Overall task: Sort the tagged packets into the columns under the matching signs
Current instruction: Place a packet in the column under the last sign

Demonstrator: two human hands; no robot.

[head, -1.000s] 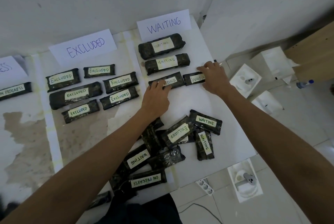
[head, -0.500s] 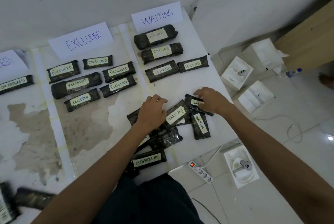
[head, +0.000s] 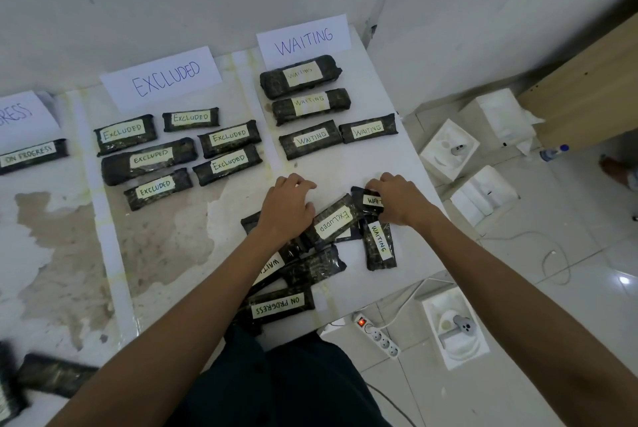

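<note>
Right hand (head: 397, 200) is down on the top packet of the loose heap, fingers curled over the far end of a WAITING-tagged packet (head: 367, 200), thumb tucked below; it looks clamped on it, though the tag is half hidden under the knuckles and the packet may not be off the pile yet. Left hand (head: 288, 209) sits flat, palm down, fingers loosely bent, on the heap's left side, apparently pinning a packet that cannot be read beneath it; whether it grips anything cannot be told. Between the two hands lies an EXCLUDED-tagged packet (head: 333, 221), slanting up toward the right hand. Just under the right wrist a second WAITING packet (head: 379, 243) lies with its long axis running straight toward the near edge of the tabletop. Nearer the body, an ON PROGRESS packet (head: 278, 304) lies crosswise by the near edge. Now the relation that matters: the WAITING sign (head: 303, 38) stands at the far right corner, and its column of four packets (head: 312, 109) runs straight ahead of the right hand, long axes crosswise. So the right hand is the nearer one, and the held packet probably only needs pushing forward into the bare patch below that column. The EXCLUDED sign (head: 162, 78) and its column (head: 179, 154) lie up and left, on the left hand's side.
</note>
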